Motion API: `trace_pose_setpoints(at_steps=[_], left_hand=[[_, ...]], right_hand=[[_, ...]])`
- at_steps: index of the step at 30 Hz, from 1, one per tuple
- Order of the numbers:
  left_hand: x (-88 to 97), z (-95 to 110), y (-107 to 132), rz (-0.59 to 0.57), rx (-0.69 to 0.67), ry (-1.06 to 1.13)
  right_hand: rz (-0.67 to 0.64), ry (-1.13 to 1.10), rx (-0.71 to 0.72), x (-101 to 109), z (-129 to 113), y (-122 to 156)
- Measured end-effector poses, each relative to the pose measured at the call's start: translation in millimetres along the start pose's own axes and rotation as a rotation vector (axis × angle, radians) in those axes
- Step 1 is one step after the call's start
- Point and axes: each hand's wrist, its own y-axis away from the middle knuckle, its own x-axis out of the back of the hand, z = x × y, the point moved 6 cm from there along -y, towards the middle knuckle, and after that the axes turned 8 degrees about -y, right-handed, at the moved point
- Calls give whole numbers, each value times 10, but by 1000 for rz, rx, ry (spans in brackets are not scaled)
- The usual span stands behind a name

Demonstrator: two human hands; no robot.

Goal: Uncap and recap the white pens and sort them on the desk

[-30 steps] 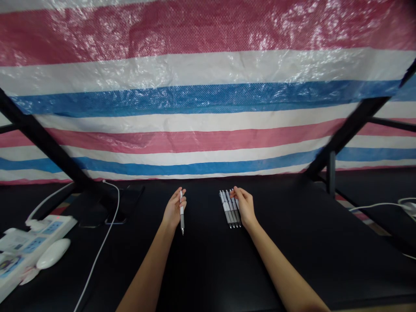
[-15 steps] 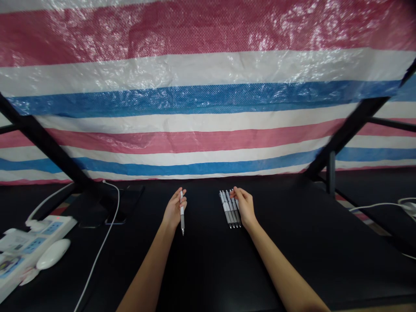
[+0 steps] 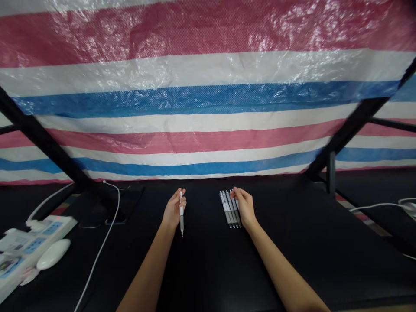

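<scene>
My left hand [image 3: 173, 210] is closed on a white pen [image 3: 181, 213] with a grey grip. This pen points down toward me, its metal tip at the lower end. To the right, several similar pens [image 3: 229, 210] lie side by side on the black table [image 3: 208, 264], tips toward me. My right hand [image 3: 244, 205] is at the right edge of that row, its thumb and fingers pinched at the upper end of the rightmost pens. The hand hides part of the pen nearest it.
At the left are a white power strip [image 3: 48, 229], a white mouse-shaped object [image 3: 53, 254] and a white cable [image 3: 104, 247]. Dark flat devices [image 3: 115, 219] lie behind the cable. Black slanted supports [image 3: 344, 134] stand at both sides before a striped plastic sheet [image 3: 208, 143].
The pen in my left hand has shifted very slightly, its tip a touch lower and to the left. My right hand and the row of pens look unchanged.
</scene>
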Motion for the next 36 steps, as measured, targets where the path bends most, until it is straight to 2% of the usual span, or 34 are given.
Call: trace_pose_setpoints(at_steps=[6, 13, 17, 24, 29, 33, 36], left_hand=[[83, 139, -36, 60, -143, -315], [147, 237, -69, 68, -352, -588], [125, 255, -59, 86, -442, -782], [59, 258, 23, 155, -604, -1285], [78, 258, 47, 171, -651, -1239], [78, 280, 78, 238, -708, -1386], [83, 277, 82, 244, -712, -1431]], right_hand=[[-78, 139, 42, -6, -14, -7], [-293, 778, 314, -136, -126, 85], [-379, 989, 382, -207, -126, 158], [-434, 1094, 430, -259, -95, 209], [-459, 1106, 422, -297, -88, 233], [-464, 1117, 425, -304, -74, 246], [-473, 1117, 441, -314, -65, 257]])
